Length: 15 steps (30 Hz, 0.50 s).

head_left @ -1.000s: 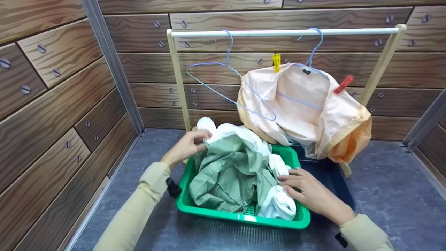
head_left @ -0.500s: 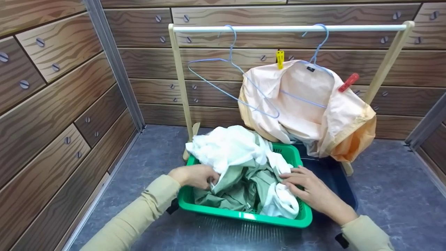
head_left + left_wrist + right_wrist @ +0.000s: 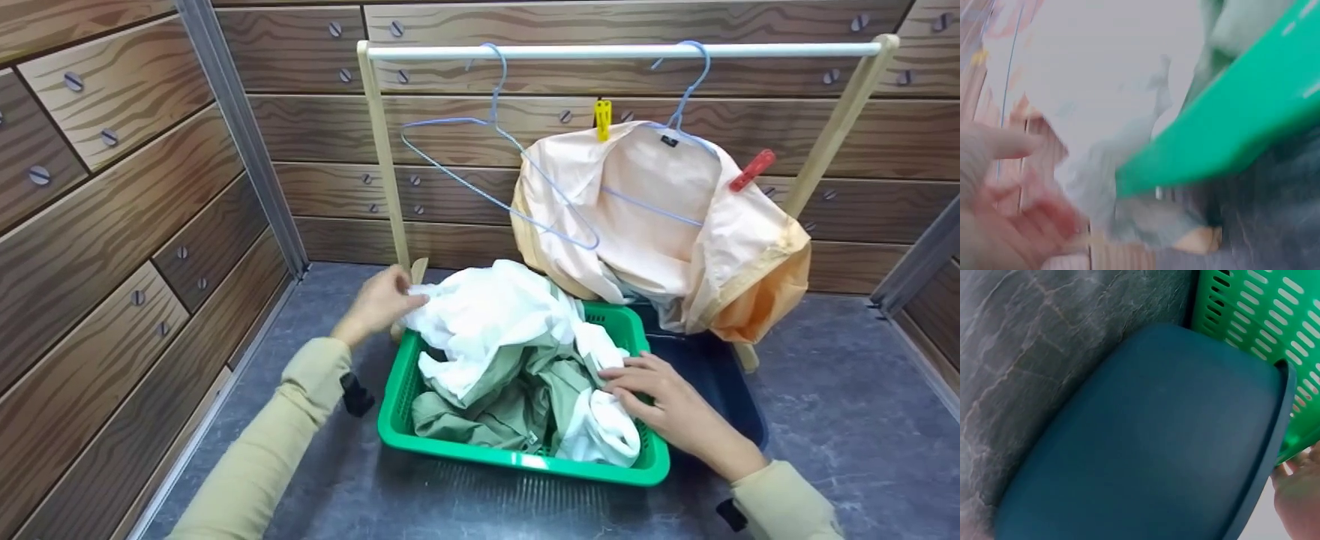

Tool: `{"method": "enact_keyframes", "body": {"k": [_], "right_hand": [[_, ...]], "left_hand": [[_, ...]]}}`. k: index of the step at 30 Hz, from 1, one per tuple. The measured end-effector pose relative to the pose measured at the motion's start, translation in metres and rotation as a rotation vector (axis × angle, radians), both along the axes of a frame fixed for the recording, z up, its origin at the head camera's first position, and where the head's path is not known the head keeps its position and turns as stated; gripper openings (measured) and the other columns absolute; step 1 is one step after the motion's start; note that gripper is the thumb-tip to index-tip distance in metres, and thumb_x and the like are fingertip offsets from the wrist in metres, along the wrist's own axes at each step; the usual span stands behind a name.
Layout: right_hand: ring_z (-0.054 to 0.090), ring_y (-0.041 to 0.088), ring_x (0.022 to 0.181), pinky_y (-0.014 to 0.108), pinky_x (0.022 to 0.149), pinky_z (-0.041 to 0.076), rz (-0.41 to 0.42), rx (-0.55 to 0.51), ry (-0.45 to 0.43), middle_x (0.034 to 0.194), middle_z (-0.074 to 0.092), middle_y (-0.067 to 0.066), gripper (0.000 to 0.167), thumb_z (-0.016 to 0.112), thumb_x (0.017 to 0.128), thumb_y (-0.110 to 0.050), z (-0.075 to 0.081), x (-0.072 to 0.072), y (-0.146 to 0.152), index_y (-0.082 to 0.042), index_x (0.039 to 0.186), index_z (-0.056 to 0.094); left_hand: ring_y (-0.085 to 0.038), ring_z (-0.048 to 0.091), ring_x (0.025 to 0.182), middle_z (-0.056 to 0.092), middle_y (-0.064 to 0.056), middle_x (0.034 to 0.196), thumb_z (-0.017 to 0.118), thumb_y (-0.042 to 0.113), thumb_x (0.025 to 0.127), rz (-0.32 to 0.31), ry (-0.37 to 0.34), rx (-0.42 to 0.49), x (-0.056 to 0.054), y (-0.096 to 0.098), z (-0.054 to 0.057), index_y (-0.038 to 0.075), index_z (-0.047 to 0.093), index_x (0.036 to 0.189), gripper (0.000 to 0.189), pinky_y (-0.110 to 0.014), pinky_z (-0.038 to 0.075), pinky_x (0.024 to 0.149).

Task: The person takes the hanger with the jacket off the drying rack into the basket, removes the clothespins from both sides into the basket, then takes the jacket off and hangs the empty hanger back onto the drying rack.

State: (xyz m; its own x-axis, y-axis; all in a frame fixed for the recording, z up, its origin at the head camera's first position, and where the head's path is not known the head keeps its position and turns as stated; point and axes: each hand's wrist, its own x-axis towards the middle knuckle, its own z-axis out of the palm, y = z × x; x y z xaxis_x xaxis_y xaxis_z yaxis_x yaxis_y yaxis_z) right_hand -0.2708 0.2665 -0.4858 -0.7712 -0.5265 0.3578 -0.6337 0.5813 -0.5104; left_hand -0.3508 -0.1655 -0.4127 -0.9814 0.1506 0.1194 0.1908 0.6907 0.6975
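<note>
No text is legible, the black neck label (image 3: 669, 140) included.

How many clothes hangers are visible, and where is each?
2. A bare blue hanger on the left part of the white rail; a second blue hanger farther right, inside the peach garment. The heaped clothes could hide others.

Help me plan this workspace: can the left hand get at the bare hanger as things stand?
Probably yes: in the head view, the bare hanger hangs from the rail, the white cloth lies lower, and nothing seems to block the left hand from reaching up.
</note>
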Motion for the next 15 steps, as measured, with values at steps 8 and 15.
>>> {"method": "enact_keyframes", "body": {"k": [8, 15], "right_hand": [[0.050, 0.029, 0.124, 0.057, 0.110, 0.019, 0.023, -0.012, 0.007, 0.123, 0.066, -0.006, 0.020, 0.061, 0.099, -0.023, -0.001, -0.001, -0.002, -0.021, 0.111, 0.076], [0.049, 0.027, 0.125, 0.056, 0.109, 0.021, 0.020, -0.029, 0.002, 0.125, 0.065, -0.006, 0.019, 0.062, 0.098, -0.021, 0.001, 0.000, -0.001, -0.020, 0.112, 0.076]], "left_hand": [[-0.033, 0.018, 0.145, 0.013, -0.021, 0.160, 0.065, 0.030, 0.093, -0.042, -0.479, 0.377, -0.021, -0.019, -0.040, 0.001, 0.009, 0.156, 0.090, -0.045, 0.022, 0.114], [-0.021, 0.059, 0.103, 0.057, -0.015, 0.130, 0.055, 0.009, 0.098, -0.133, -0.324, 0.523, -0.031, -0.015, -0.046, 0.006, 0.048, 0.142, 0.045, -0.031, 0.047, 0.083]]}}
